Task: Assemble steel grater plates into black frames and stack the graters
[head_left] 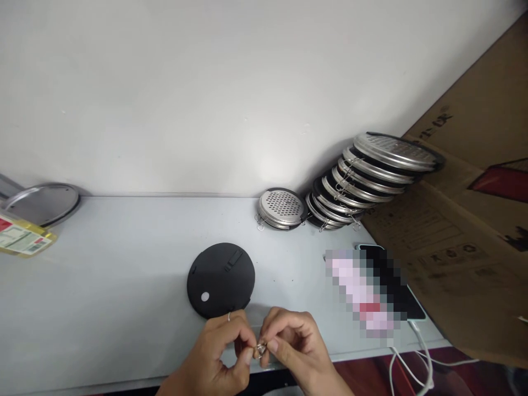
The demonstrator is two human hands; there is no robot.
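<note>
Both hands meet near the table's front edge and pinch a small shiny metal piece [261, 348] between them; its exact kind is too small to tell. My left hand [225, 352] grips it from the left with thumb and forefinger, and a ring shows on one finger. From the right, the fingertips of my right hand [295, 344] are closed on the same piece. Just beyond the left hand lies a round black disc [223, 280], flat on the table, with a white round spot and a small rectangular molded detail.
A leaning stack of round metal grater plates [363, 187] rises at the back right, a shorter pile [282, 208] beside it. Right are a phone [406, 297], white cables [423, 352] and a cardboard box [454, 264]. A yellow bottle [28, 236] and metal-rimmed disc [49, 203] lie left.
</note>
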